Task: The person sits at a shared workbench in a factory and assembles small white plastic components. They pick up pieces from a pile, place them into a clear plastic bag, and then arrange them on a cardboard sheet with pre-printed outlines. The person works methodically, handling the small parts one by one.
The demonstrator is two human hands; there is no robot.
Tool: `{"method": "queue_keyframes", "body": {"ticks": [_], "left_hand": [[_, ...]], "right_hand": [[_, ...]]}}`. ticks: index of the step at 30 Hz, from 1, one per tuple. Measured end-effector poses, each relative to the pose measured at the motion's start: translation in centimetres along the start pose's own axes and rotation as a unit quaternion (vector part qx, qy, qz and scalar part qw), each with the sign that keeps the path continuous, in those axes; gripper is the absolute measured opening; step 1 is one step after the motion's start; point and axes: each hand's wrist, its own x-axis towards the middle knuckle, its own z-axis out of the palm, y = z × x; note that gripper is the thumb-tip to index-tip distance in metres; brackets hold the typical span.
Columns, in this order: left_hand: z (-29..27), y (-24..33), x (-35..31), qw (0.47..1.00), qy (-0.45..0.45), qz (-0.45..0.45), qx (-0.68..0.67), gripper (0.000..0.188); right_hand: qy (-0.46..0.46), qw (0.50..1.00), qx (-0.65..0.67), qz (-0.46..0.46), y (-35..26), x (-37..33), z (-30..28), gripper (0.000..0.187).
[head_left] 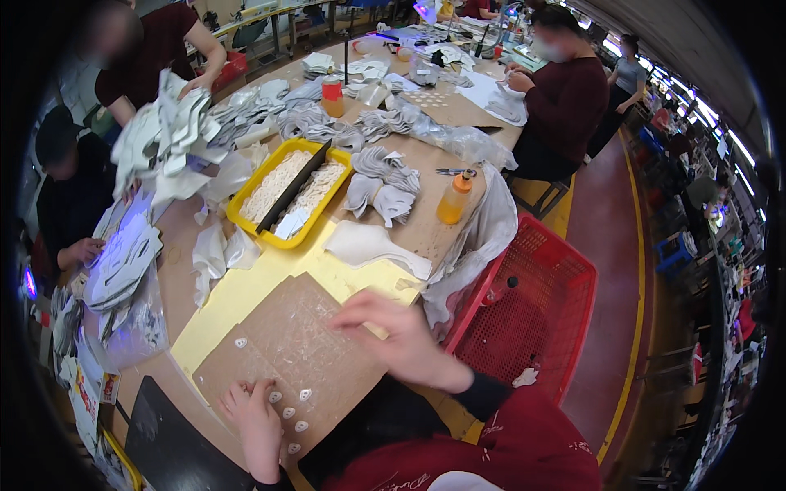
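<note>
My left hand [254,421] rests low on a brown board [286,323], its fingers bent and apart, with nothing visible in them. Beside its fingertips lie several small white rounded-triangular pieces with dark marks, one of them a white piece [304,394] to the right. Another white piece [241,342] sits alone farther up the board. Over the board's right side hovers my right hand [397,331], smeared by motion, fingers pointing left; whether it holds anything is unclear. Beyond the board, a yellow tray [286,241] holds many small cream pieces on both sides of a dark divider [293,186].
Under the board lies a yellow sheet [221,315]. Stacks of grey cut pieces [381,184] and an orange bottle [454,198] stand beyond. At right is a red basket [524,303]. A black panel [176,438] is at lower left. Co-workers sit and stand around the table.
</note>
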Motion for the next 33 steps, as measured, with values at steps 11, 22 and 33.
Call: {"method": "queue_keyframes", "body": {"ticks": [11, 22, 33], "left_hand": [[-3.6, 4.0, 2.9, 0.975, 0.110, 0.030, -0.190, 0.042], [-5.9, -1.7, 11.6, 0.871, 0.067, -0.054, -0.483, 0.039], [-5.4, -0.3, 12.9, 0.887, 0.054, -0.093, -0.448, 0.041]], "right_hand": [[0.431, 0.895, 0.009, 0.110, 13.6, 5.3, -33.8, 0.020], [0.491, 0.819, -0.145, 0.260, 35.1, 14.5, -51.6, 0.032], [0.412, 0.701, -0.432, 0.391, 36.7, 17.9, -51.0, 0.018]]}}
